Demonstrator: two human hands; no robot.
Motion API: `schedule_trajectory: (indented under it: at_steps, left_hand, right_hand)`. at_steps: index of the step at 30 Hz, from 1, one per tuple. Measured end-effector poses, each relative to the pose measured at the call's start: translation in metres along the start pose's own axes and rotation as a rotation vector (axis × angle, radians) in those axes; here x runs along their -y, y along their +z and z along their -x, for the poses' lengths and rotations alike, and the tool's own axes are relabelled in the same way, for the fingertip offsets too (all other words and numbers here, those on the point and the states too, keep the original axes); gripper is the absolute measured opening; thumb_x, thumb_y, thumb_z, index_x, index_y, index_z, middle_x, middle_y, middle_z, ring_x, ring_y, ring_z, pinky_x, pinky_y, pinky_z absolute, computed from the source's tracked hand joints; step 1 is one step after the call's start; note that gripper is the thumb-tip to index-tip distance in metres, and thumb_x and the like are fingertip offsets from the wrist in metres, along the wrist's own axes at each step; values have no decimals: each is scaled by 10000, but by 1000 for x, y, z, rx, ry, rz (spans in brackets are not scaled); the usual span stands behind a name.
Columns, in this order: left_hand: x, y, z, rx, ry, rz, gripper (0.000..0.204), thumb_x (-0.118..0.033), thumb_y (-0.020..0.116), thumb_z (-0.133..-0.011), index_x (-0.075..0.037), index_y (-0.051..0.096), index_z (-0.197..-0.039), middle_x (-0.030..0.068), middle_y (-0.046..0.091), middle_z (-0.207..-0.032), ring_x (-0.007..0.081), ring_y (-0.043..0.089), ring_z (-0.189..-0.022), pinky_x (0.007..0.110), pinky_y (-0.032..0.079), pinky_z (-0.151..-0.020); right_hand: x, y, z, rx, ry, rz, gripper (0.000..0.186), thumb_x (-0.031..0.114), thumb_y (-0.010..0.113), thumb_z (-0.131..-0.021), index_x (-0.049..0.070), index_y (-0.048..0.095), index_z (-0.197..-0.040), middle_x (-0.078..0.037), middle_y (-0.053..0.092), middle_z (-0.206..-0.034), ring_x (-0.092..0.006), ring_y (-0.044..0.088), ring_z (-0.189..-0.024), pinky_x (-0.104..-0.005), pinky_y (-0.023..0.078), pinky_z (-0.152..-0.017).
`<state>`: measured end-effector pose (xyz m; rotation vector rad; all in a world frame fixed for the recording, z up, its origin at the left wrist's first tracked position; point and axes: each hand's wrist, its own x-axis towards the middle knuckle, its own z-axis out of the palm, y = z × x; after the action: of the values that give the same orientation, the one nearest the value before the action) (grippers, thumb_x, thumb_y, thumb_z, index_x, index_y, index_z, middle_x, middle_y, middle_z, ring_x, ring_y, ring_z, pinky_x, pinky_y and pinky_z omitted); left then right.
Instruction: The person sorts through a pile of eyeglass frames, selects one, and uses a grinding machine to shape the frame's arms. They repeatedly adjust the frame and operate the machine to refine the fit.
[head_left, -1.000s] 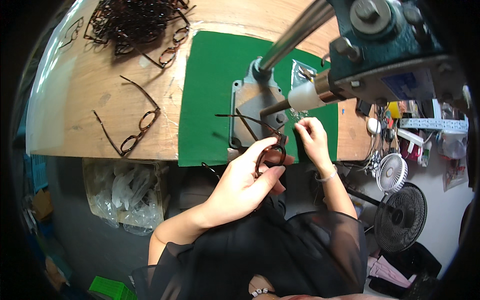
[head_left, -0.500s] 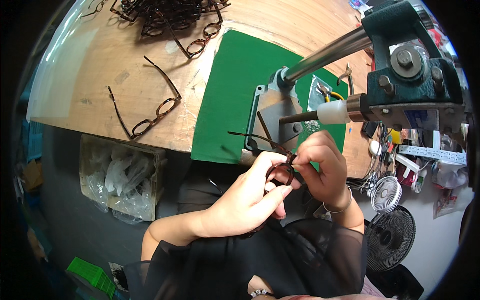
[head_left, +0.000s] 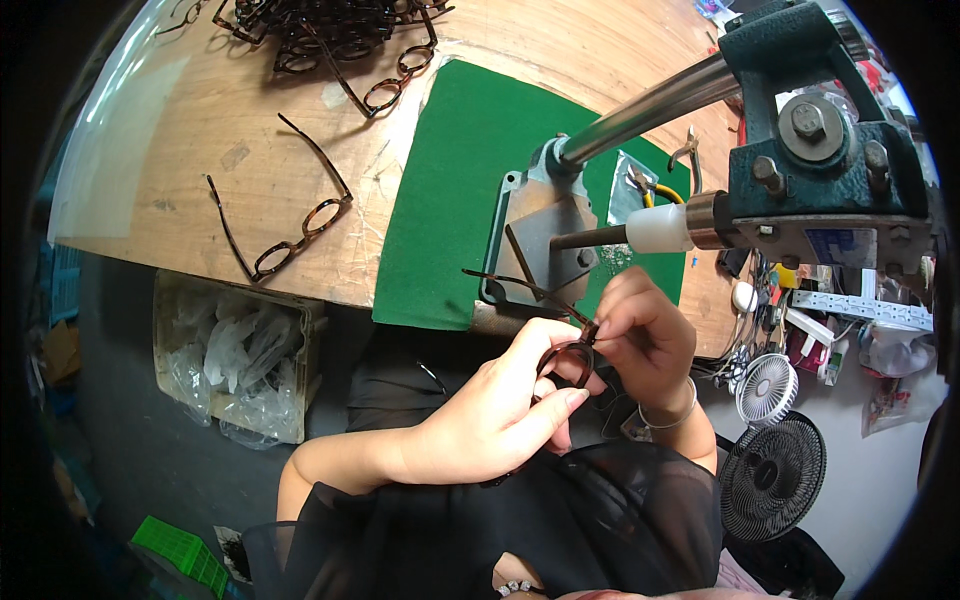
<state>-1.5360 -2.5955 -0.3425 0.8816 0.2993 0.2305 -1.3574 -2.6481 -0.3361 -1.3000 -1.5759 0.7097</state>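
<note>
My left hand [head_left: 500,410] grips a dark tortoiseshell glasses frame [head_left: 565,350] by a round rim, its two temples reaching up in front of the press base [head_left: 515,228]. At the hinge, my right hand [head_left: 640,345] has thumb and forefinger closed; whether a tiny part sits between them is too small to tell. The hand press [head_left: 830,165] stands on a green mat [head_left: 420,170], its rod pointing left over the base. Behind my right hand lie small silver bits [head_left: 612,255]. Yellow-handled pliers [head_left: 660,192] lie on a clear bag at the mat's right.
A pile of glasses frames [head_left: 330,45] and a single frame [head_left: 300,240] lie on the wooden table [head_left: 150,200]. Below are a bin of plastic bags [head_left: 230,350] and a green basket [head_left: 180,550]. Two fans [head_left: 768,390], cables and a white strip [head_left: 860,308] are at the right.
My right hand has come from the silver bits down to the glasses' hinge. My left hand with the frame has shifted lower in the view, and the view has tilted slightly.
</note>
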Motion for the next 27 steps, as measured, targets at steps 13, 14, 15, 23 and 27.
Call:
schedule_trajectory:
  at_steps: [13, 14, 15, 23, 27]
  left_hand:
    - [1, 3, 3, 24, 10, 81, 360, 14, 387, -860, -21, 223, -1178, 177, 493, -1004, 109, 543, -612, 232, 464, -615]
    - [1, 3, 4, 25, 9, 82, 359, 15, 386, -859, -21, 223, -1177, 178, 492, -1004, 109, 544, -612, 233, 465, -617]
    - [0, 3, 4, 23, 4, 75, 357, 15, 386, -859, -20, 225, -1176, 179, 493, -1002, 110, 544, -611, 233, 464, -619]
    - [0, 5, -2, 34, -15, 170, 358, 11, 396, -857, -41, 240, -1175, 182, 502, -997, 122, 545, -603, 251, 480, -594]
    - [-15, 10, -16, -30, 62, 107, 335, 12, 409, -852, -37, 284, -1159, 176, 525, -969, 134, 541, -579, 266, 487, -566]
  right_hand:
    - [2, 6, 3, -88, -169, 189, 108, -6, 634, -697, 31, 565, -771, -55, 546, -708, -180, 489, -626, -261, 392, -552]
    - [2, 5, 2, -79, -176, 169, 118, -11, 640, -687, 29, 574, -775, -53, 549, -707, -180, 489, -623, -261, 391, -547]
    - [2, 5, 2, -70, -183, 149, 128, -17, 645, -676, 27, 583, -779, -50, 552, -706, -179, 489, -620, -261, 391, -543]
    - [-4, 2, 9, -80, -29, -143, 139, -28, 634, -697, 6, 574, -818, -77, 541, -761, -155, 489, -664, -246, 388, -590]
    - [-1, -15, 11, -267, -95, -96, 186, 39, 599, -761, -28, 525, -918, -83, 531, -792, -147, 478, -726, -247, 385, -666]
